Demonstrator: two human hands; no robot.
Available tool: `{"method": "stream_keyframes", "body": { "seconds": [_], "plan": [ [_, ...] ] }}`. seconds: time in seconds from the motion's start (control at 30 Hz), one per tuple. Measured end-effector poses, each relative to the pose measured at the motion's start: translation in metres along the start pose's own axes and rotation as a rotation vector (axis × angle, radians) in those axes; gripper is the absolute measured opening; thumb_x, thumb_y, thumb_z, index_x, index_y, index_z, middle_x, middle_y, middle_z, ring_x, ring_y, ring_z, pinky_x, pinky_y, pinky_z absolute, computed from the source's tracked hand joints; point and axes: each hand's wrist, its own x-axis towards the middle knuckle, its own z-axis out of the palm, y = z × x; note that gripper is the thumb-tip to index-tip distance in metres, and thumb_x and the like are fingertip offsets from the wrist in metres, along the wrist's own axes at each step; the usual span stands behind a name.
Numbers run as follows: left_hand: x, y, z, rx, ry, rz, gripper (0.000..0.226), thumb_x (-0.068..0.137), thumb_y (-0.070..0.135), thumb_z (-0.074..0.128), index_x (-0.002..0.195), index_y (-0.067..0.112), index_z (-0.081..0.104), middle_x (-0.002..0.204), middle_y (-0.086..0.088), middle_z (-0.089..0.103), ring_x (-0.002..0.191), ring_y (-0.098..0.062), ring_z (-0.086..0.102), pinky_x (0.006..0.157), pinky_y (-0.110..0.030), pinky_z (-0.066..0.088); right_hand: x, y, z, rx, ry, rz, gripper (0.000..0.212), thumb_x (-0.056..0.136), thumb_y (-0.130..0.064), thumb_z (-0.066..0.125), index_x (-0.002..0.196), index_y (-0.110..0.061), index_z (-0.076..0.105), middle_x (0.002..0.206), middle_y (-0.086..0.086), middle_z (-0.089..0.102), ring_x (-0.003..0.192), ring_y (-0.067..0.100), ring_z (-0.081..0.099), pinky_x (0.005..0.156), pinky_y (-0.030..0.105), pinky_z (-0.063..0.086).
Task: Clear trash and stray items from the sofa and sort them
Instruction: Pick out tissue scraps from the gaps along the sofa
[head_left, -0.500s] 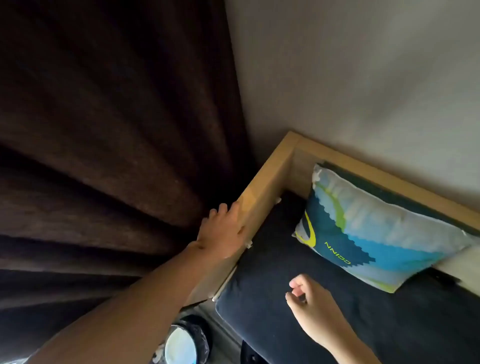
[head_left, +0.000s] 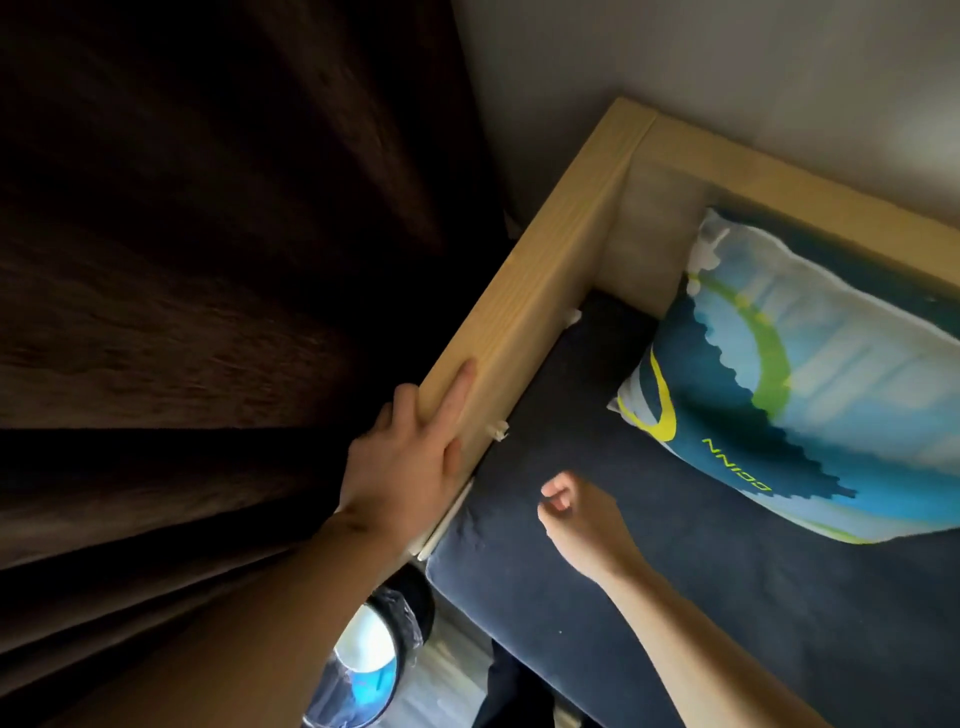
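Note:
My left hand (head_left: 410, 457) grips the top of the sofa's wooden armrest (head_left: 545, 270), fingers wrapped over its edge. My right hand (head_left: 576, 519) hovers over the dark blue seat cushion (head_left: 649, 597), fingers curled in loosely with nothing visible in them. A small white scrap (head_left: 497, 430) is wedged in the gap between armrest and cushion, just beyond my right hand. Another white scrap (head_left: 571, 316) sits farther along the same gap. A thin pale stick (head_left: 448, 519) lies along the gap below my left hand.
A blue, white and green pillow (head_left: 800, 384) leans against the wooden backrest (head_left: 810, 171). A dark brown curtain (head_left: 208, 260) hangs left of the armrest. On the floor below the sofa corner stands a bin lined with a black bag (head_left: 379, 654).
The view has tipped down and closer to the sofa corner. My left hand keeps its hold on the armrest. My right hand has curled its fingers a little tighter over the cushion.

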Motion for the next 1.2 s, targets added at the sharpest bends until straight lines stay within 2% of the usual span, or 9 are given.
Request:
{"method": "stream_keyframes", "body": {
  "seconds": [0.07,0.17,0.23,0.33,0.5,0.67,0.8,1.0,1.2],
  "plan": [
    [0.001,0.001,-0.002,-0.030,-0.015,-0.004,0.089,0.084,0.032,0.070,0.157,0.033,0.019,0.101,-0.017,0.052,0.072,-0.033,0.057,0.040,-0.032,0.043,0.030,-0.004,0.017,0.020,0.014,0.014,0.024,0.086,-0.015,0.055,0.107,-0.022,0.065,0.091,0.005,0.076,0.089,0.030,0.071,0.079,0.039,0.056],
    [0.002,-0.001,0.001,-0.056,-0.012,-0.010,0.088,0.084,0.031,0.072,0.156,0.032,0.023,0.099,-0.017,0.053,0.072,-0.032,0.058,0.040,-0.033,0.044,0.073,-0.010,0.042,-0.016,-0.023,0.013,0.039,0.090,-0.018,0.056,0.128,-0.023,0.065,0.111,0.008,0.076,0.105,0.031,0.069,0.088,0.037,0.054],
    [0.002,-0.002,0.002,-0.066,-0.004,-0.019,0.089,0.082,0.031,0.073,0.156,0.032,0.025,0.099,-0.016,0.052,0.072,-0.032,0.058,0.040,-0.034,0.045,0.097,-0.017,0.052,-0.035,-0.051,-0.008,0.048,0.090,-0.021,0.054,0.137,-0.029,0.059,0.113,0.009,0.075,0.107,0.032,0.068,0.088,0.037,0.054],
    [0.003,-0.003,0.003,-0.081,0.018,-0.018,0.087,0.083,0.032,0.071,0.156,0.033,0.025,0.099,-0.016,0.052,0.072,-0.033,0.057,0.042,-0.033,0.044,0.126,-0.025,0.056,-0.021,-0.002,-0.060,0.049,0.090,-0.023,0.049,0.136,-0.038,0.052,0.113,0.011,0.073,0.105,0.039,0.066,0.084,0.040,0.056],
    [0.001,-0.003,0.004,-0.089,-0.008,-0.034,0.086,0.082,0.033,0.068,0.157,0.034,0.025,0.101,-0.013,0.052,0.075,-0.031,0.057,0.043,-0.031,0.042,0.146,-0.018,0.063,-0.078,-0.024,-0.025,0.066,0.093,-0.022,0.048,0.153,-0.044,0.028,0.126,0.015,0.067,0.115,0.043,0.063,0.094,0.049,0.053],
    [0.003,-0.004,0.003,-0.125,-0.001,-0.027,0.084,0.082,0.031,0.066,0.156,0.035,0.026,0.100,-0.012,0.052,0.076,-0.030,0.057,0.043,-0.033,0.044,0.159,-0.016,0.064,-0.059,-0.035,0.005,0.060,0.093,-0.018,0.050,0.149,-0.035,0.036,0.116,0.021,0.068,0.103,0.043,0.068,0.088,0.052,0.057],
    [0.004,-0.004,0.002,-0.135,0.019,-0.021,0.082,0.082,0.030,0.065,0.155,0.034,0.030,0.098,-0.011,0.051,0.074,-0.029,0.055,0.042,-0.032,0.044,0.166,-0.019,0.064,-0.230,-0.063,-0.028,0.048,0.095,-0.025,0.053,0.141,-0.022,0.040,0.115,0.024,0.068,0.102,0.044,0.067,0.083,0.048,0.057],
    [0.001,-0.004,0.004,-0.154,0.022,-0.010,0.084,0.082,0.028,0.064,0.156,0.035,0.026,0.104,-0.012,0.054,0.079,-0.030,0.057,0.046,-0.035,0.046,0.181,-0.020,0.072,-0.231,-0.112,0.018,0.052,0.089,-0.034,0.068,0.131,-0.015,0.046,0.110,0.023,0.071,0.096,0.045,0.071,0.082,0.053,0.058],
    [0.001,-0.005,0.005,-0.168,0.021,-0.011,0.083,0.081,0.027,0.065,0.156,0.033,0.029,0.105,-0.011,0.054,0.079,-0.028,0.057,0.045,-0.034,0.046,0.187,-0.019,0.068,-0.201,-0.010,-0.002,0.026,0.093,-0.034,0.059,0.107,-0.013,0.065,0.098,0.018,0.076,0.092,0.038,0.073,0.082,0.046,0.059]
  ]
}}
